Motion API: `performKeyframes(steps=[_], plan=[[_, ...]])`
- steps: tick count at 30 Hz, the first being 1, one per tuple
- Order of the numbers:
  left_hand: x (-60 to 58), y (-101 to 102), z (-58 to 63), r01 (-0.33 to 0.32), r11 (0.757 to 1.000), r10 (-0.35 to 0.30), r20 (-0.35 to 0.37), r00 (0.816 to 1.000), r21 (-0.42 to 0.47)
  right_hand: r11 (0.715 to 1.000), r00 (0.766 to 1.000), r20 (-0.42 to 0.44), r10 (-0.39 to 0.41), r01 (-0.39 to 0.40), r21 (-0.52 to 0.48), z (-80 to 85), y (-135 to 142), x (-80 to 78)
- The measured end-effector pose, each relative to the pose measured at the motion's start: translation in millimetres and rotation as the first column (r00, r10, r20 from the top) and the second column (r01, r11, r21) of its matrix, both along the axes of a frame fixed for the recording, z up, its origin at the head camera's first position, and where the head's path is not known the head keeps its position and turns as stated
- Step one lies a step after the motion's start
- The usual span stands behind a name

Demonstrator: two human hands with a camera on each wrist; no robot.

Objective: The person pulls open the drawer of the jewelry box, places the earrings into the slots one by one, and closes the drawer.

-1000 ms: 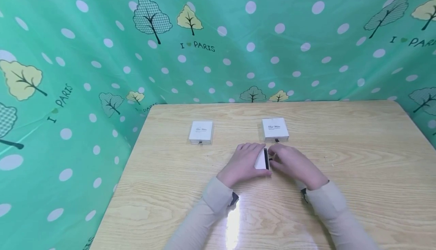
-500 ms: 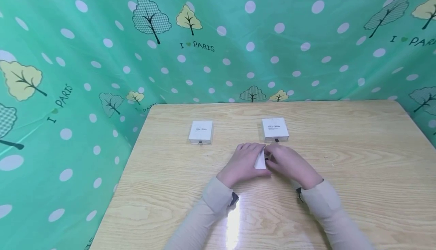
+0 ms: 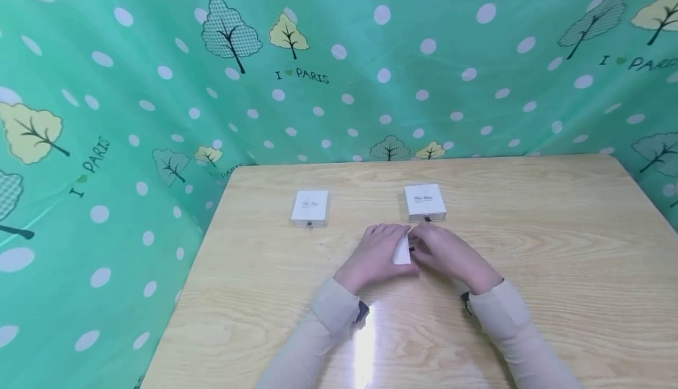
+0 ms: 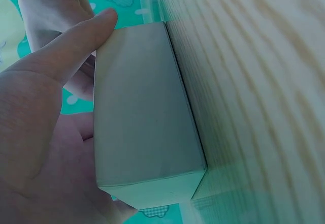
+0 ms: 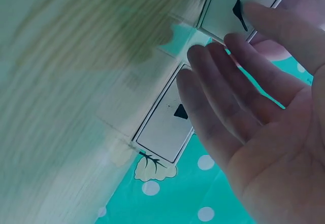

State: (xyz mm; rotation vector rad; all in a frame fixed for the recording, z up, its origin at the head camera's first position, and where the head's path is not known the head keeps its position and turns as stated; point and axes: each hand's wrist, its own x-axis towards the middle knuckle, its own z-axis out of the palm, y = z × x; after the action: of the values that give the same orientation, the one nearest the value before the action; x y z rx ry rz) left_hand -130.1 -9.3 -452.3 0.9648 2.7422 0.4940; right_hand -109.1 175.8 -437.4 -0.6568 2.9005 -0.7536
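Observation:
My left hand [image 3: 377, 255] grips a small white drawer-style gift box [image 3: 402, 252] on the wooden table, its thumb along the near side and its fingers over the far side. The box stands between both hands; in the left wrist view its plain pale side [image 4: 142, 102] shows. At the box's right end, my right hand [image 3: 450, 255] has its thumb and fingertips at the drawer front [image 5: 219, 10], which sits within the sleeve. A black ribbon tab [image 5: 239, 14] sticks out there by the thumb. The right hand's other fingers extend loosely.
Two similar white boxes with black lettering lie farther back: the left box [image 3: 310, 207] and the right box [image 3: 425, 200], just beyond the hands. Behind the wooden table [image 3: 540, 248] hangs a green dotted curtain [image 3: 339, 100].
A second ago a dark strip showed at the drawer's end; the right hand has moved left and the drawer has slid into its sleeve. The left hand has kept its grip.

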Motion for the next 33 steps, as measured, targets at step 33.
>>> performKeyframes(steps=[33], plan=[[37.5,-1.1,9.6,-0.370,0.927,0.374,-0.157,0.914,0.054,0.998,0.998,-0.045,0.049,-0.051,-0.024,1.3,-2.5,-11.1]])
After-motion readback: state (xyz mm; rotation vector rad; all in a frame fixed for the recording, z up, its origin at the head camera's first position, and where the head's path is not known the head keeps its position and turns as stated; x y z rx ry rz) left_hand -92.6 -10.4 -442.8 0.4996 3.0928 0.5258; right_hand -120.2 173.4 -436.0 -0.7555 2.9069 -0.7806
